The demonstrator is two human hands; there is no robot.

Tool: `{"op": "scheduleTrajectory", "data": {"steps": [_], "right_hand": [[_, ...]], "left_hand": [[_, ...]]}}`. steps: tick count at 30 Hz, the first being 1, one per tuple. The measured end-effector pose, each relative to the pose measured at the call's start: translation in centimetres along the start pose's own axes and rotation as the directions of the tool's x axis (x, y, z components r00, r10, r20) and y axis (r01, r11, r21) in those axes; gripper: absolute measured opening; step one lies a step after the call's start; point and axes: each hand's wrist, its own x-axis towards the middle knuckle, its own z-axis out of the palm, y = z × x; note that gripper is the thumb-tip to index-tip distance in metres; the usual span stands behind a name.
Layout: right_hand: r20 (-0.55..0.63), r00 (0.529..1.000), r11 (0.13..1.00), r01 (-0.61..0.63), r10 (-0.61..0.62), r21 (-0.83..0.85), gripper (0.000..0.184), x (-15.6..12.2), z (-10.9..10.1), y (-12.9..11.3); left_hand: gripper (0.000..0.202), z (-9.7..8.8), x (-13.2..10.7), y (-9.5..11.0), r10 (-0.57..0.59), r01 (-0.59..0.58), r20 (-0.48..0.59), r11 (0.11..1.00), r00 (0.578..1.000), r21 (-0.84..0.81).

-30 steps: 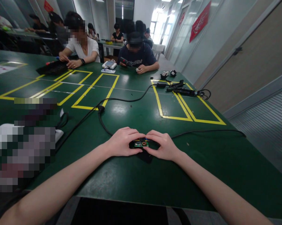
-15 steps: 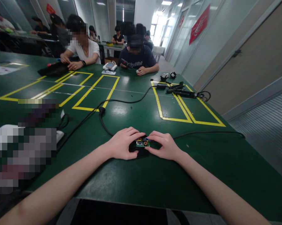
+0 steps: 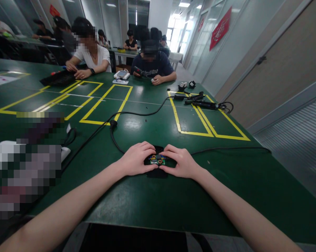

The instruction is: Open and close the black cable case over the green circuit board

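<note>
A small green circuit board [image 3: 157, 160] with copper coils sits in a black casing [image 3: 155, 172] on the green table [image 3: 173, 196]. My left hand [image 3: 135, 159] curls round the casing's left side, thumb and fingers pressed on it. On the right side my right hand [image 3: 180, 162] grips the same piece, fingertips meeting over the board. Black cables [image 3: 116, 140] lead away from behind both hands.
Yellow tape rectangles [image 3: 194, 119] mark the tabletop. Black tools and a cable bundle [image 3: 205, 103] lie at the far right. Two people sit across the table [image 3: 152, 64] working with their own hands. A blurred white object [image 3: 23, 168] lies at the left.
Both hands stay on the casing and board. The black casing now shows more behind the fingers, and the fingertips have drawn closer over the board.
</note>
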Motion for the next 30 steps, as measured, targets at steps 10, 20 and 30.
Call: {"op": "scheduleTrajectory", "data": {"steps": [10, 20, 30], "right_hand": [[0.002, 0.999, 0.999, -0.038, 0.038, -0.018, 0.031, 0.1, 0.4, 0.1], [-0.008, 0.997, 0.994, -0.076, 0.076, -0.077, 0.023, 0.3, 0.3, 0.1], [0.011, 0.996, 0.993, -0.086, 0.088, -0.084, 0.023, 0.6, 0.4, 0.4]], "left_hand": [[0.03, 0.1, 0.0, -0.5, -0.001, 0.001, -0.024, 1.0, 1.0, -0.007], [0.017, -0.8, -0.1, -1.8, 0.035, -0.041, -0.12, 0.998, 0.992, -0.054], [0.016, -0.8, 0.0, -2.4, -0.075, 0.069, -0.064, 0.993, 0.995, -0.091]]}}
